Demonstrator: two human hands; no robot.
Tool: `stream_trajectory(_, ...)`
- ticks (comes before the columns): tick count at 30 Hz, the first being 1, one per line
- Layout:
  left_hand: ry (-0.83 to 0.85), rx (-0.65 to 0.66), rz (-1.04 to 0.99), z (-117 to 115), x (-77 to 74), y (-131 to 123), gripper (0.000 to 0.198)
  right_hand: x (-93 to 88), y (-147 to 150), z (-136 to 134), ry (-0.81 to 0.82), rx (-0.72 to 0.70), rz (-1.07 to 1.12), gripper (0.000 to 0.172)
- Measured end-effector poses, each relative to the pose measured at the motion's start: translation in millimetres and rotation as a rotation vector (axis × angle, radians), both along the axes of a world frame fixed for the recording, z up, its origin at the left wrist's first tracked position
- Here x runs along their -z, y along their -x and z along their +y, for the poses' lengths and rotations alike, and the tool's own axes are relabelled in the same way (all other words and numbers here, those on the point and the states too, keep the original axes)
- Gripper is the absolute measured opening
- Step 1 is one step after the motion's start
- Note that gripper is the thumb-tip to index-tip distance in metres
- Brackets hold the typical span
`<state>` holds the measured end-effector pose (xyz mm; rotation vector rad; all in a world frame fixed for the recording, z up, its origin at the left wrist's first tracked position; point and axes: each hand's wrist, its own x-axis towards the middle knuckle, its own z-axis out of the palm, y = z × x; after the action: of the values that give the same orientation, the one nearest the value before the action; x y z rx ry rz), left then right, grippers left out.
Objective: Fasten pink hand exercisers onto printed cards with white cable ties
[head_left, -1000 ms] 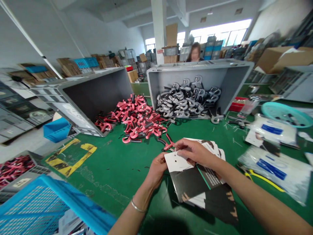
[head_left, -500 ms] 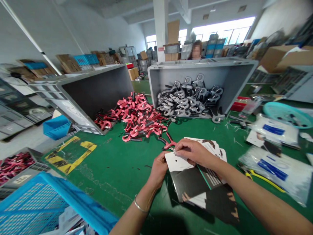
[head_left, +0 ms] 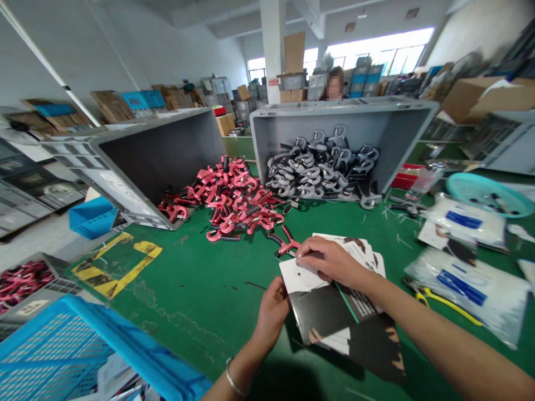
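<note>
We hold a stack of printed cards [head_left: 303, 277] in our left hand [head_left: 273, 312], fingers curled under its edge. Our right hand [head_left: 330, 262] pinches the top edge, fingertips closed just beside a red hand grip [head_left: 286, 245]. The stack is held over the green table [head_left: 188, 317], near a red grip pile [head_left: 234, 200].

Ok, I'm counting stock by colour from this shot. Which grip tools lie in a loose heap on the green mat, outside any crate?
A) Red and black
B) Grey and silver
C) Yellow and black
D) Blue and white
A. The red-and-black grip tools are heaped on the green mat in front of the left grey crate, while the grey-and-silver ones sit mostly inside the right grey crate.
</note>
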<state>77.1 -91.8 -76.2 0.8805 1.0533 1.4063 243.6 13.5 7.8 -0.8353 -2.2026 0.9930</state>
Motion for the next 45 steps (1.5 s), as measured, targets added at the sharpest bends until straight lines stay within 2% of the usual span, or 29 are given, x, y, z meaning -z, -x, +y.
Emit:
stream_trajectory(2, -0.05, 0.086, 0.113, -18, 4.8, 12, 0.014, -0.8, 0, 0, 0.015, 0.008, -0.002, 0.007)
stream_trajectory(5, -0.156, 0.195, 0.29, -35, 4.0, 32, 0.014, -2.7, 1, -1, 0.017, 0.009, -0.018, 0.008)
stream_trajectory(8, -0.253, 0.244, 0.393, -37, -3.6, 42, 0.018, -4.3, 3, -2, 0.054, 0.024, -0.01, 0.012)
stream_trajectory(12, -0.366, 0.301, 0.542, -31, -10.2, 43, 0.025, -3.9, 2, -4, 0.116, 0.043, 0.011, 0.015)
stream_trajectory(14, -0.41, 0.277, 0.609, -29, -9.8, 42, 0.026, -3.1, 2, -4, 0.076, 0.025, 0.008, 0.013)
stream_trajectory(17, -0.401, 0.091, 0.657, -22, -7.5, 39, 0.021, -2.6, 2, -3, -0.032, -0.017, -0.031, 0.01)
stream_trajectory(20, -0.336, -0.047, 0.59, -6, -6.1, 29, 0.02, -3.3, 3, -2, -0.106, -0.039, -0.078, 0.009)
stream_trajectory(24, -0.208, -0.03, 0.324, 17, -4.5, 8, 0.016, -4.7, 5, -2, -0.152, -0.067, -0.104, 0.012)
stream_trajectory(28, -0.123, -0.038, 0.21, 18, -6.9, -4, 0.013, -7.1, 2, -3, -0.177, -0.13, -0.117, 0.019)
stream_trajectory(34, -0.101, -0.044, 0.158, 9, -21.8, -2, 0.009, -14.1, -3, -7, -0.172, -0.207, -0.144, 0.014)
stream_trajectory(37, -0.056, -0.069, -0.019, 12, -24.6, -1, 0.039, -14.9, -3, -7, -0.175, -0.229, -0.188, 0.012)
stream_trajectory(39, -0.051, -0.032, -0.116, 13, -24.0, 2, 0.058, -14.1, -3, -6, -0.169, -0.254, -0.166, 0.007)
stream_trajectory(40, -0.048, 0.007, -0.138, 13, -23.3, 5, 0.06, -13.4, -3, -5, -0.165, -0.266, -0.149, 0.004)
stream_trajectory(42, -0.034, 0.07, -0.134, 13, -22.3, 15, 0.049, -11.9, -4, -5, -0.159, -0.282, -0.13, 0.003)
stream_trajectory(45, -0.006, 0.059, -0.043, 19, -24.6, 34, 0.031, -9.9, -3, -4, -0.145, -0.287, -0.123, 0.005)
